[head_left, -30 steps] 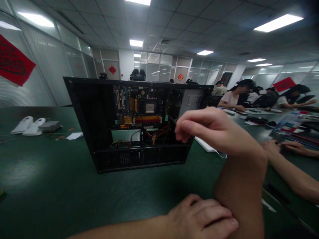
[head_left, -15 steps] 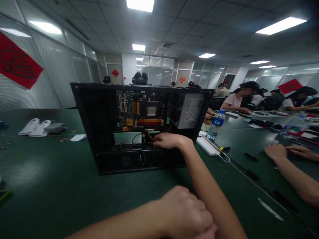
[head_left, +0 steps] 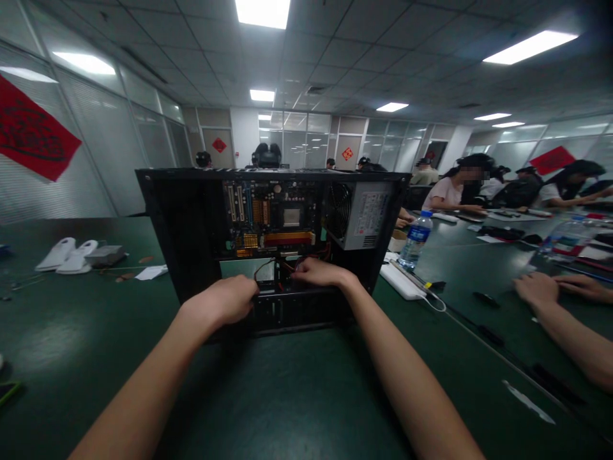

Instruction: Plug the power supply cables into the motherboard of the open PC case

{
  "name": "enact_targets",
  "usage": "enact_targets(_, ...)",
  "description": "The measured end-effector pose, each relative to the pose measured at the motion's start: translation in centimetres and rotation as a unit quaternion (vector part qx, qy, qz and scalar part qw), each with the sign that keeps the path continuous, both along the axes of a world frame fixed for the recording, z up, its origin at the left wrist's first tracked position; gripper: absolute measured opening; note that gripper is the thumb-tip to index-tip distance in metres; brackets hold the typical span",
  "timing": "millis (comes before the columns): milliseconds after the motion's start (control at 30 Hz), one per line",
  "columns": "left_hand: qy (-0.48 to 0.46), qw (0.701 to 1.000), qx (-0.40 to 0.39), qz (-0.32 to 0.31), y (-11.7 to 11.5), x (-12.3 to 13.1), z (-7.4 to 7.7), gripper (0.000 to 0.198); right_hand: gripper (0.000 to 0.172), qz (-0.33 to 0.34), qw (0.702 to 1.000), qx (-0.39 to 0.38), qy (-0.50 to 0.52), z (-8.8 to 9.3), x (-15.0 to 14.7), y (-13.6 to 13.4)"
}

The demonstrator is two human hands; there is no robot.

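Observation:
A black computer case (head_left: 177,230) stands on the green table with its side off. Inside it are a motherboard (head_left: 297,198) with a bare processor and a silver power supply (head_left: 366,217) at the upper right. Thin coloured cables (head_left: 286,264) run through the lower opening. My right hand (head_left: 316,273) reaches in below the power supply, its fingers closed around these cables. My left hand (head_left: 227,298) is at the lower left of the opening, fingers curled by the cables near the case's crossbar. Its fingertips are partly hidden, so what they hold cannot be made out.
On the right stand a water bottle (head_left: 416,239) and a white power strip (head_left: 402,281) with a cable. Another person's hands (head_left: 539,289) rest farther right. White slippers (head_left: 67,254) and a grey box (head_left: 105,255) lie at the left.
My left hand has moved from the near foreground up and left to the case's lower opening. My right hand stays at the cables, almost unmoved.

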State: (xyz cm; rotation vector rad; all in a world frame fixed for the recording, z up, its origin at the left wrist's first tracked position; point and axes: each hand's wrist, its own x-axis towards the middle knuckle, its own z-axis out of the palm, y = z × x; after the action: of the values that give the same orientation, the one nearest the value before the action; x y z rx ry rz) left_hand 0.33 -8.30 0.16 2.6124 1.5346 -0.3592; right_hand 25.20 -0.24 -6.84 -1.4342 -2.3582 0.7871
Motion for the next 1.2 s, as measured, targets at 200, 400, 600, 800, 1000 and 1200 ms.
enact_targets(200,-0.033,0.997,-0.035,-0.052,1.8,-1.5,0.2,0.029,0.043,-0.063,0.971,-0.036,0.227,0.7,-0.9,-0.5)
enact_targets(400,-0.029,0.997,-0.042,-0.055,2.2,-2.5,0.6,0.032,0.047,-0.106,0.904,-0.038,0.412,1.1,-1.4,-0.1)
enact_targets(600,-0.042,0.997,-0.041,-0.052,2.6,-2.8,0.1,0.027,0.056,0.016,0.961,-0.066,0.270,2.2,-1.2,-1.7)
enact_targets(800,-0.119,0.991,-0.048,-0.032,2.6,-3.0,0.7,0.037,0.051,0.120,0.992,0.000,-0.026,5.0,-1.6,-4.5)
enact_targets(1000,-0.197,0.977,0.022,-0.078,3.1,-2.7,0.2,0.053,0.058,0.029,0.973,0.111,-0.201,7.6,-3.8,-9.1)
enact_targets(1200,-0.190,0.978,-0.006,-0.086,3.2,-2.3,0.0,0.045,0.056,-0.027,0.958,0.162,-0.236,8.0,-5.2,-10.2)
